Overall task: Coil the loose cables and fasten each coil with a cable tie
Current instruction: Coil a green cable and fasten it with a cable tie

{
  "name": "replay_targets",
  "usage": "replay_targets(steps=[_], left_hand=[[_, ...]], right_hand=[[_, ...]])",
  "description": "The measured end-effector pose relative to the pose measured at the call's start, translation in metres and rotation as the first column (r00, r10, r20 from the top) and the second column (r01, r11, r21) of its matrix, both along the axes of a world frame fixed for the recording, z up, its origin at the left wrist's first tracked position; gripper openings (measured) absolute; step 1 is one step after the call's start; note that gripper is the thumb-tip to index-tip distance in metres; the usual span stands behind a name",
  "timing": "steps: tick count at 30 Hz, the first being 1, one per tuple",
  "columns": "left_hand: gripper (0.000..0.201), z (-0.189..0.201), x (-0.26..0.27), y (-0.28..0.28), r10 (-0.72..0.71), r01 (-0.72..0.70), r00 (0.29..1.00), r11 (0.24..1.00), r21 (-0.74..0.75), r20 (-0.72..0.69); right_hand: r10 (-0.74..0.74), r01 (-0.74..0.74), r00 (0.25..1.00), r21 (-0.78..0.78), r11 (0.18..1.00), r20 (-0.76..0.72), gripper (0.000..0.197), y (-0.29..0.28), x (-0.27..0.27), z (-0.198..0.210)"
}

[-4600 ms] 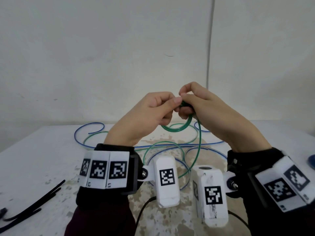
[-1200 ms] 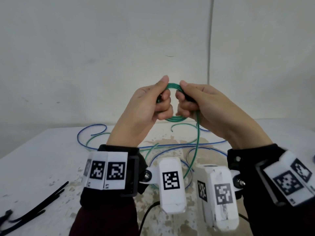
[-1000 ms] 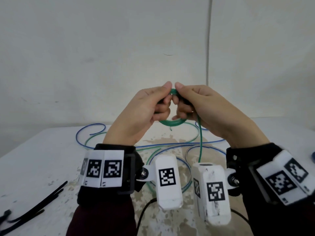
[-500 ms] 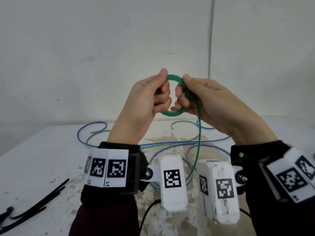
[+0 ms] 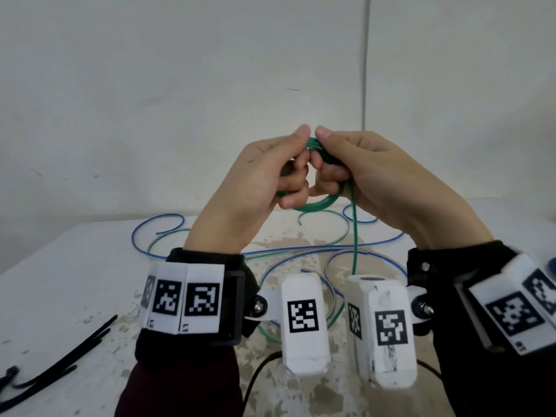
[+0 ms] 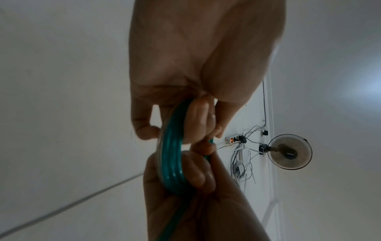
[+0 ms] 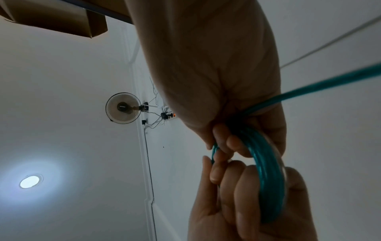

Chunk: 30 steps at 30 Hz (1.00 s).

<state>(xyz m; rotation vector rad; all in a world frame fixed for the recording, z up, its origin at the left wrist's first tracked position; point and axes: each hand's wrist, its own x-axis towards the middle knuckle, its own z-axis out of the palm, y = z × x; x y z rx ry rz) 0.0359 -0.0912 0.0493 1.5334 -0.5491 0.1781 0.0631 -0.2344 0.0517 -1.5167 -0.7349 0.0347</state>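
Both hands hold a small coil of green cable [image 5: 316,204] up in front of the wall, above the table. My left hand [image 5: 264,182] grips the coil's left side, thumb on top. My right hand [image 5: 355,173] grips the right side, thumb tip close to the left thumb. The coil's strands [image 6: 172,156] show between the curled fingers in the left wrist view, and the coil [image 7: 266,176] shows the same way in the right wrist view. A loose green tail [image 5: 354,236] hangs from the right hand down to the table. Black cable ties [image 5: 60,359] lie at the front left.
A long blue cable [image 5: 156,228] loops over the stained white table [image 5: 75,281], tangled with the green cable's slack [image 5: 328,323]. A blue object [image 5: 552,266] peeks in at the right edge. A white wall stands close behind the table.
The hands have turned the coil and drawn together, thumbs now nearly meeting on top. The coil has several turns where earlier it had fewer, and less green slack lies on the table.
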Motion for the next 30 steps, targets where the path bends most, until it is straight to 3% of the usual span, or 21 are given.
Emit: replay_targets(steps=[4,6,9,12,17,20,23,30], left_hand=[[0.04,-0.001,0.002,-0.001,0.08,-0.068,0.992,0.99,-0.12,0.1],[0.041,-0.001,0.003,-0.002,0.068,-0.059,0.996,0.988,-0.139,0.062],[0.045,-0.001,0.004,0.001,-0.017,0.014,0.998,0.999,-0.05,-0.064],[0.043,-0.003,0.004,0.005,-0.001,0.002,1.0,0.999,0.043,-0.02],[0.043,-0.001,0.006,0.002,0.003,0.012,0.998,0.977,-0.213,0.07],[0.041,-0.001,0.005,0.001,-0.06,0.057,0.998,0.991,-0.122,-0.022],[0.038,-0.003,0.003,0.005,-0.031,0.032,0.999,0.999,0.028,-0.037],[0.037,0.0,0.002,0.008,-0.022,0.024,0.999,0.996,-0.088,0.028]], right_hand=[[-0.004,0.005,1.0,0.023,1.0,-0.031,0.044,-0.002,-0.002,0.002],[-0.011,0.011,0.999,0.009,1.0,-0.033,0.044,-0.002,-0.003,0.003],[-0.036,0.036,0.999,-0.031,0.999,-0.01,0.043,-0.002,-0.003,0.001],[-0.022,0.021,0.999,-0.038,0.999,-0.023,0.043,0.002,-0.002,-0.002],[0.01,0.0,0.995,0.099,0.995,-0.098,0.045,0.004,-0.002,0.003],[-0.031,0.035,0.997,0.058,0.998,-0.072,0.043,0.001,-0.002,0.001],[-0.06,0.058,0.997,-0.03,0.998,-0.041,0.041,0.004,-0.003,-0.001],[-0.036,0.039,0.998,0.052,0.998,-0.041,0.042,0.007,-0.009,0.004]])
